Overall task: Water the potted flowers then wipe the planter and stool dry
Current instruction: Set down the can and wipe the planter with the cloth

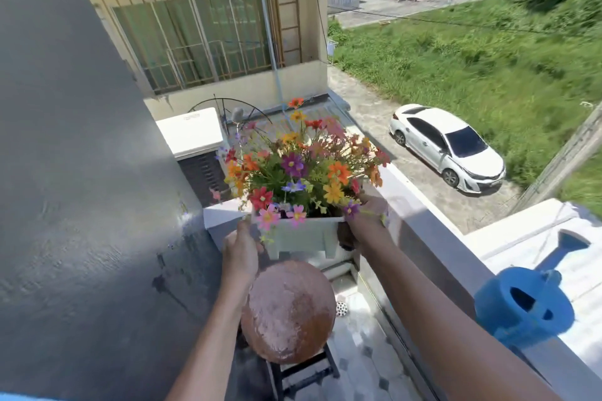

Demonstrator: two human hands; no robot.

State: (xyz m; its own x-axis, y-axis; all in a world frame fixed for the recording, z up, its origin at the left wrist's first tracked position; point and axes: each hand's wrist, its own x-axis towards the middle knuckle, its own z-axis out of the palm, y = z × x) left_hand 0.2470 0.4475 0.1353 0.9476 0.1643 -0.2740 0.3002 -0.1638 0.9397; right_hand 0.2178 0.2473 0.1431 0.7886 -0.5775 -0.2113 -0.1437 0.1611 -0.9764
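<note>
A pale rectangular planter (304, 236) full of colourful flowers (301, 166) is held up in the air, beyond and above a round stool (288, 311). The stool's brown seat is patchy and whitish. My left hand (242, 247) grips the planter's left end. On the planter's right end my right hand (369, 213) is closed; a dark object shows under it, but I cannot tell what it is. A blue watering can (524, 304) stands on the white balcony ledge at the right, apart from both hands.
A grey wall (81, 172) rises close on the left. The white balcony parapet (420, 205) runs along the right, with a drop to a road and a white car (446, 146) below. An air-conditioner unit (195, 140) sits beyond the planter. The tiled floor has a drain (341, 309).
</note>
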